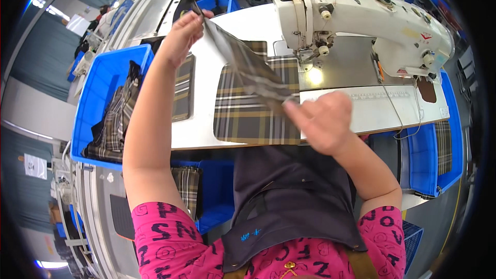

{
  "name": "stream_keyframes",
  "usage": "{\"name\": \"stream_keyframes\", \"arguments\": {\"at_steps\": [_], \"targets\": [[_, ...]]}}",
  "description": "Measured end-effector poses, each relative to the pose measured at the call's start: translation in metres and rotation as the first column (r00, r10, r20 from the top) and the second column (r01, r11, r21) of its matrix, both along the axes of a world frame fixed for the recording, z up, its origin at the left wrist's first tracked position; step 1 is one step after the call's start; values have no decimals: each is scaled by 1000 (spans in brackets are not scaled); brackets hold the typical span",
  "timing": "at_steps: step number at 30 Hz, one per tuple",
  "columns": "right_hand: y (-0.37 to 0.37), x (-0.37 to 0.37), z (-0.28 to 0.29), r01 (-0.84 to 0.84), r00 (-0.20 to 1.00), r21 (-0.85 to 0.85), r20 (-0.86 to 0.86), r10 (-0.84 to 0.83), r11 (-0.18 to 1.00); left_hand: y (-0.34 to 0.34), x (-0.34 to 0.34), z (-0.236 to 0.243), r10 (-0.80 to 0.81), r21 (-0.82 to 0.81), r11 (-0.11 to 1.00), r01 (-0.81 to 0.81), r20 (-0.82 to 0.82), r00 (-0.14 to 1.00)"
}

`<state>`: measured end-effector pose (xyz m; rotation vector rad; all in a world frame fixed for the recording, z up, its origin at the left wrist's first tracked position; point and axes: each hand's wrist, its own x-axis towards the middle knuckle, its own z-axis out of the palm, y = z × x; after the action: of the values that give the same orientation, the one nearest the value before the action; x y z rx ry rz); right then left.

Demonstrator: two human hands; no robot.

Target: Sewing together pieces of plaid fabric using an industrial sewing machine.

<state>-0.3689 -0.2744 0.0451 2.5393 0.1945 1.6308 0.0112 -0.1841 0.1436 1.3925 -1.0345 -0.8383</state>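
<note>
A strip-like dark plaid cloth piece (pixel 243 62) hangs slantwise in the air between my hands, smeared by motion. My left hand (pixel 182 37), raised at the far left, pinches its upper corner. Its lower end is gripped between thumb and fingers of my right hand (pixel 325 120), which is somewhat blurred above the table's front edge. Beneath the lifted piece, a flat plaid panel (pixel 248 124) with rounded corners lies on the white table (pixel 201 135). Just right of that panel stands the white sewing machine (pixel 361 20), its needle area lit. More plaid cloth (pixel 182 90) lies partly behind my left forearm.
A blue bin (pixel 85 113) with crumpled plaid cloth (pixel 116 119) stands at the left. Another blue bin (pixel 423 155) holds plaid pieces at the right. Orange-handled thread snips (pixel 380 70) rest by the machine, with a loose cord nearby. A small blue bin (pixel 219 2) sits behind the table.
</note>
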Motion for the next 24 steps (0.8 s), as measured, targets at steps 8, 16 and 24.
{"name": "stream_keyframes", "arguments": {"at_steps": [8,16,24], "targets": [[9,31,-63,-79,847,241,-496,192,967,-45,1,-91,89,515,850,-107,59,994],[-38,15,-31,-25,647,278,-728,228,960,-104,-41,-93,-336,541,785,-302,782,525],[-60,30,-38,-171,744,-31,-660,108,985,-125,-93,-151,21,22,996,-83,877,480]]}}
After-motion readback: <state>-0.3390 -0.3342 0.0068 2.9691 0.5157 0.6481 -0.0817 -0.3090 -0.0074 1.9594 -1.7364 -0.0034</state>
